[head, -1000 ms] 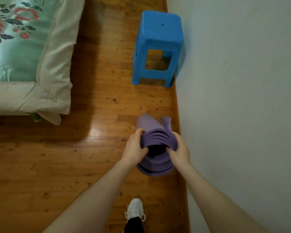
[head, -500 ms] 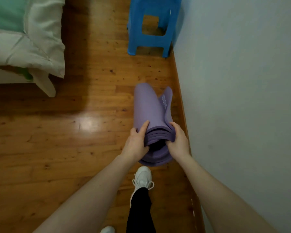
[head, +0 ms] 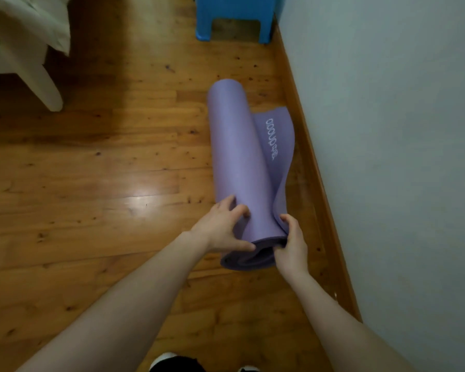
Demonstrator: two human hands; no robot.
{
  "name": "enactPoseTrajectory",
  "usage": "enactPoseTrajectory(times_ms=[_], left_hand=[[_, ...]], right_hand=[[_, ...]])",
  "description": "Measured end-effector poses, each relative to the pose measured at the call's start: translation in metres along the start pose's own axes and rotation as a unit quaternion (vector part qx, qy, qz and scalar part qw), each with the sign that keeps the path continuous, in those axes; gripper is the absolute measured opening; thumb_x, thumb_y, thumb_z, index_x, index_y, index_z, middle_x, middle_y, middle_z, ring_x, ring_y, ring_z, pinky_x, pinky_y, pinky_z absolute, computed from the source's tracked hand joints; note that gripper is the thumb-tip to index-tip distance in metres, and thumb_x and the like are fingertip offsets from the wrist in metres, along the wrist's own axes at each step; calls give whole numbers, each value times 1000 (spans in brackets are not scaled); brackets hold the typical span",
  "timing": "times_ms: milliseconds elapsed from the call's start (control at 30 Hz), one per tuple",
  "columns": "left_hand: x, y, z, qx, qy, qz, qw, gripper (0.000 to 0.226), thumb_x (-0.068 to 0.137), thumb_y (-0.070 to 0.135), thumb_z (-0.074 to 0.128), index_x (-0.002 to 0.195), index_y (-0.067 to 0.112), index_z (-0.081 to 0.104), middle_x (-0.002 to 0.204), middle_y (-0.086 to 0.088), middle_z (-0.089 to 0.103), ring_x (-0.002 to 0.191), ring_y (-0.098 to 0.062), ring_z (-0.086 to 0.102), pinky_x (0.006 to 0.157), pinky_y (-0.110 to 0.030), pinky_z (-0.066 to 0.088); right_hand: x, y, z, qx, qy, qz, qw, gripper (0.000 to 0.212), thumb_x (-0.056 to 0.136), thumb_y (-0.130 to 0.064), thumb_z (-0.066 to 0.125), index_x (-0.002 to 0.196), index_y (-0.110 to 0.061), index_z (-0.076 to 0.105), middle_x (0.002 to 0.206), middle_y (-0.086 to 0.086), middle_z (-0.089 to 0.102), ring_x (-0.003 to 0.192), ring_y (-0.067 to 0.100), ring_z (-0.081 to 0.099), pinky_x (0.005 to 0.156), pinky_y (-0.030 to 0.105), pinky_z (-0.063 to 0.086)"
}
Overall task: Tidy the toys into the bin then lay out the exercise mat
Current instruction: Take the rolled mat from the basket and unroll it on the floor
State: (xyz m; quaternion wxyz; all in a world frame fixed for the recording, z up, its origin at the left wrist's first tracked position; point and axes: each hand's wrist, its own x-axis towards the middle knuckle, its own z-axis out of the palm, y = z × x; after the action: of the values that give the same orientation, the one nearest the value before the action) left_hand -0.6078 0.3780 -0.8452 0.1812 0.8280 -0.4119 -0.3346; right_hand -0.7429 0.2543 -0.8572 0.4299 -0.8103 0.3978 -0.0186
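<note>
Head view: your two hands meet on the near end of the mat (head: 236, 146), a purple roll that lies on the floor (head: 105, 170) and runs straight away from you. Your left hand (head: 220, 226) grips the roll's left side, fingers curled over its top and thumb laid along the rim of the open end. Your right hand (head: 293, 242) grips the right side of that same end, fingers wrapped over the spot where the loose flap (head: 278, 135) leaves the roll. The flap stands off the roll beyond your right hand, curling upward, and carries white lettering too blurred to read. Between your hands the open end shows the coiled layers, pressed a little flat. Just right of your right hand runs the wooden skirting (head: 314, 170), with the pale wall (head: 387, 130) above it; the mat lies beside the skirting, the flap nearest to it. Well beyond the mat's far end, ahead of both hands, a blue stool (head: 234, 20) stands by the wall. Far off to the left of your left hand, and further ahead, pale bedding (head: 24, 36) hangs with one corner dropping toward the floor. Below your forearms, a white shoe (head: 160, 359) shows at the bottom edge.
</note>
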Motion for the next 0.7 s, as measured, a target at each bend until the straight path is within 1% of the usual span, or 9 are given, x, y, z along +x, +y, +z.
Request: enactPoseTrajectory(times_ms=[67, 167, 267, 300, 400, 533, 600, 633, 700], left_hand=[[11, -8, 27, 32, -10, 29, 999, 73, 60, 57, 73, 117, 23, 43, 148, -18, 19, 138, -34, 21, 111, -40, 27], [25, -19, 66, 88, -27, 59, 994, 74, 61, 60, 71, 117, 21, 43, 151, -17, 14, 140, -33, 13, 111, -45, 26], [35, -30, 97, 127, -31, 65, 989, 71, 65, 61, 67, 118, 21, 41, 153, -18, 7, 141, -35, 10, 111, -47, 26], [37, -33, 106, 133, -29, 68, 988, 70, 66, 61, 66, 117, 21, 41, 154, -18, 5, 141, -36, 9, 113, -46, 24], [44, -42, 129, 142, -17, 77, 987, 66, 67, 61, 65, 115, 22, 41, 154, -19, 3, 142, -37, 8, 114, -40, 19], [46, -47, 144, 136, 15, 88, 987, 67, 68, 62, 64, 115, 20, 41, 153, -19, 7, 142, -35, 8, 114, -38, 16], [45, -47, 146, 122, 42, 95, 987, 73, 68, 63, 63, 119, 17, 40, 151, -20, 15, 142, -33, 14, 115, -34, 12], [45, -45, 146, 116, 50, 90, 988, 78, 68, 65, 62, 126, 18, 38, 150, -20, 16, 141, -32, 16, 115, -34, 12], [45, -41, 147, 128, 42, 62, 989, 92, 68, 69, 57, 141, 25, 22, 151, -20, 14, 140, -33, 17, 114, -37, 17]], right_hand=[[0, 34, 13, 11, 6, -6, 1000, 63, 74, 16, 52, 129, -13, 43, 132, 5, 48, 123, 18, 44, 105, 30, 34], [2, 82, 31, 16, 17, -17, 1000, 64, 73, 17, 52, 129, -13, 44, 132, 5, 48, 123, 16, 43, 104, 24, 32], [7, 117, 45, 33, 20, -28, 999, 66, 72, 19, 51, 130, -12, 43, 135, 6, 47, 126, 18, 42, 109, 30, 33], [8, 126, 50, 37, 21, -29, 999, 66, 72, 19, 52, 130, -13, 43, 136, 6, 46, 127, 18, 42, 109, 31, 34], [11, 150, 62, 51, 30, -30, 998, 68, 74, 17, 54, 133, -16, 41, 137, 3, 44, 126, 13, 40, 103, 22, 33], [14, 168, 70, 65, 38, -47, 996, 67, 75, 10, 60, 133, -17, 39, 135, 1, 45, 123, 10, 41, 104, 26, 37], [15, 170, 69, 61, 34, -62, 996, 67, 74, 8, 62, 133, -15, 40, 134, 3, 47, 118, 7, 41, 99, 19, 36], [15, 170, 68, 57, 28, -65, 996, 67, 73, 8, 63, 132, -15, 40, 134, 3, 47, 118, 7, 42, 97, 17, 35], [15, 169, 66, 46, 10, -67, 997, 68, 72, 5, 66, 132, -15, 40, 134, 3, 46, 121, 12, 43, 98, 19, 35]])
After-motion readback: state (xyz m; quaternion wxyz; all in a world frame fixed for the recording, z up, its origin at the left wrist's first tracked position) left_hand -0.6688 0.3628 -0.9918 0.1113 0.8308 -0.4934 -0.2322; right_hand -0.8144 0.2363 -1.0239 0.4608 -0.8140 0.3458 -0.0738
